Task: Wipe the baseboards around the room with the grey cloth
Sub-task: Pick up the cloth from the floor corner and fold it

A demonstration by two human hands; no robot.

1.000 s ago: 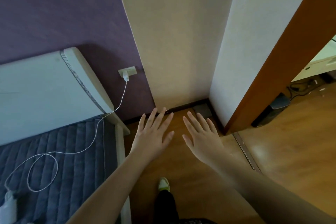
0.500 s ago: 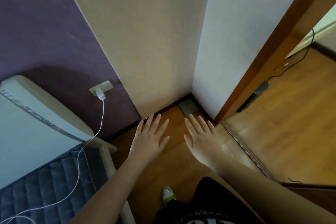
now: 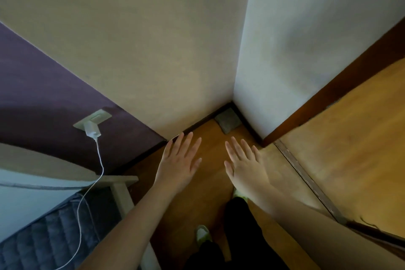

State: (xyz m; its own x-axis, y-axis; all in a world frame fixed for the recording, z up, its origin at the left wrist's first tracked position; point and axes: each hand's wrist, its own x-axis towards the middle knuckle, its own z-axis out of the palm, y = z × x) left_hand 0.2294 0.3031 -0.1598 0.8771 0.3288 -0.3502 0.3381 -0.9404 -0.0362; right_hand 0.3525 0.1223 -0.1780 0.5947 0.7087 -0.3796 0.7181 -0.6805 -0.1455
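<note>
1. The walls (image 3: 175, 39) filled far more of my view than a second before; I had leaned in toward the corner, and the doorway floor (image 3: 350, 138) had shrunk to a wedge on the right.
2. The bed (image 3: 43, 247) had slid down into the lower left, with only its headboard edge and a strip of quilt showing.
3. My left hand (image 3: 178, 165) and right hand (image 3: 245, 164) hung over the floor with fingers straight and spread, each grip wide and holding nothing, just as they had been a second earlier.
4. The baseboard (image 3: 197, 124) ran dark along the foot of both walls and met in the corner; my left fingertips now lay close to it.
5. The cloth (image 3: 228, 120) sat on the floor, tucked into that corner against the baseboard, ahead of both hands and untouched.
6. The charger (image 3: 92, 129) stayed plugged in the purple wall.
7. I judged the wiping not yet begun; closing in meant the cloth pickup came next.
</note>
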